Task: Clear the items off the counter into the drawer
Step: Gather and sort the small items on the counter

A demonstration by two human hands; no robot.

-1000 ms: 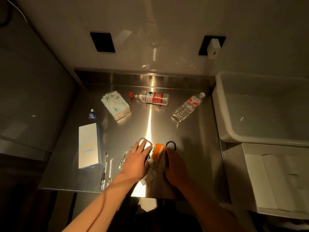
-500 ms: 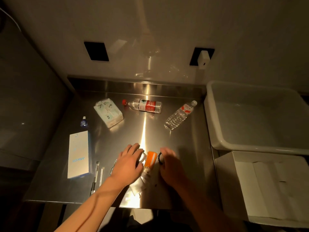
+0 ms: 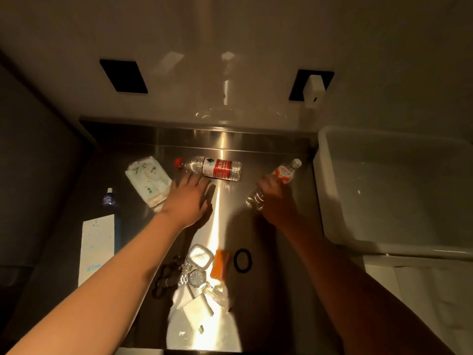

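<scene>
fingers of right hand [image 3: 275,194] curl on clear bottle [image 3: 273,184] — blurred; left hand [image 3: 188,199] loose, touching nothing.

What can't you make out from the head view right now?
- The drawer: not in view.
- Right hand on the white-capped bottle: grip blurred, in shadow.
- Left hand by the red-capped bottle: contact unclear.
- Pile by the watch: small, overlapping.
</scene>
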